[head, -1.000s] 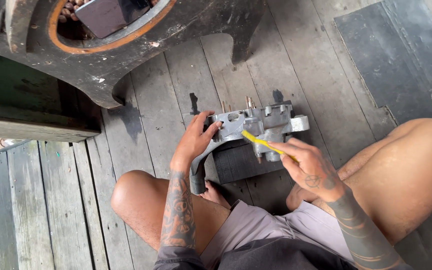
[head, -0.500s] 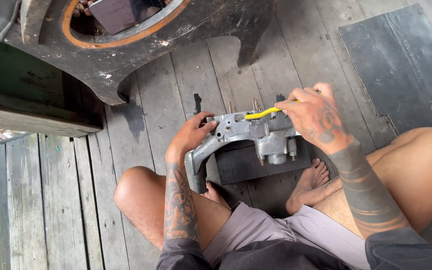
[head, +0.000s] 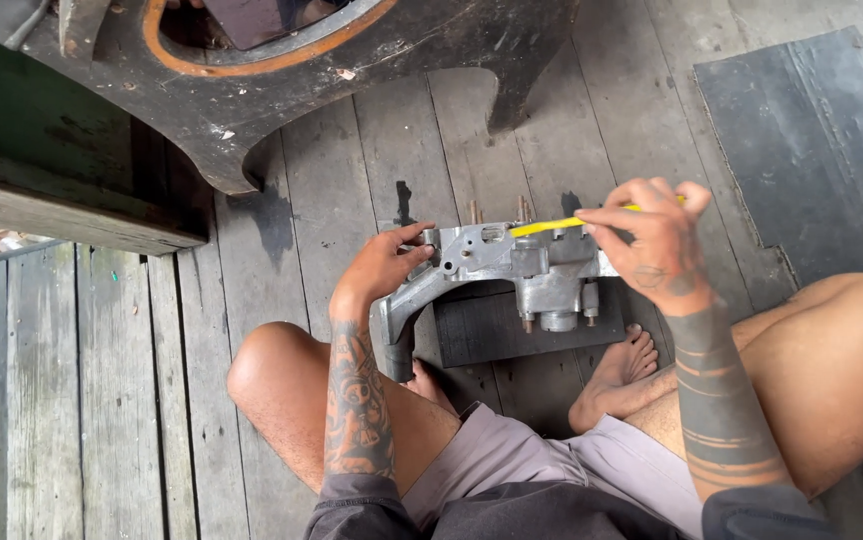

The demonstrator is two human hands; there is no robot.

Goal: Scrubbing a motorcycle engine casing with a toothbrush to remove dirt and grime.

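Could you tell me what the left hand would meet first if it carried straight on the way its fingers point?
Probably nothing new: the left hand already touches the grey cast-metal housing, so its fingers would only press further against that part's left end.

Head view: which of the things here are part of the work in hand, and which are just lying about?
In use:
- grey metal casting, steadied by the left hand
- yellow-handled tool, held by the right hand against the casting
- dark mat under the casting

Lying about:
- large dark panel with orange ring
- black sheet on the plank floor
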